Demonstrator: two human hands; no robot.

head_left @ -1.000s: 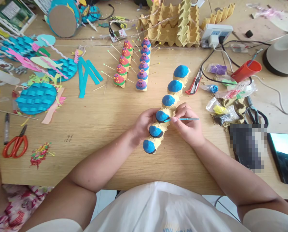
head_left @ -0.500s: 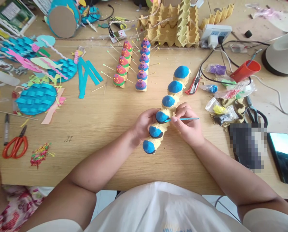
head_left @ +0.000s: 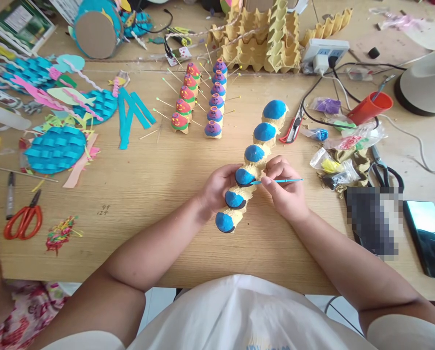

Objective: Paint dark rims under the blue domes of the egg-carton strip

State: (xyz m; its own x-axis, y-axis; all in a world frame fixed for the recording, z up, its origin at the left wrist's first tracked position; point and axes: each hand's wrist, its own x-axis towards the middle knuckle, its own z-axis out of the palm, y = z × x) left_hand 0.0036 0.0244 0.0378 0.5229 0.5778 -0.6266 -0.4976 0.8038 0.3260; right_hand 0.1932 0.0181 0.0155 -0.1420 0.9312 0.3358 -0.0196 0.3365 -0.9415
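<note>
Tabletop (head_left: 147,194): right hand (head_left: 286,192) pinches brush (head_left: 281,181).

A white short-sleeved shirt (head_left: 239,311) with blue print showed below the table (head_left: 147,194); left hand (head_left: 217,187) and right hand (head_left: 285,194) were bare.

Single head-worn camera, facing forward and down, close above the table (head_left: 147,194)

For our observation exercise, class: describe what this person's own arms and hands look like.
Both arms are bare below short white sleeves. The left hand and right hand are ungloved; no watch, bracelet or ring shows. The white top has some blue print at its lower edge.
</note>
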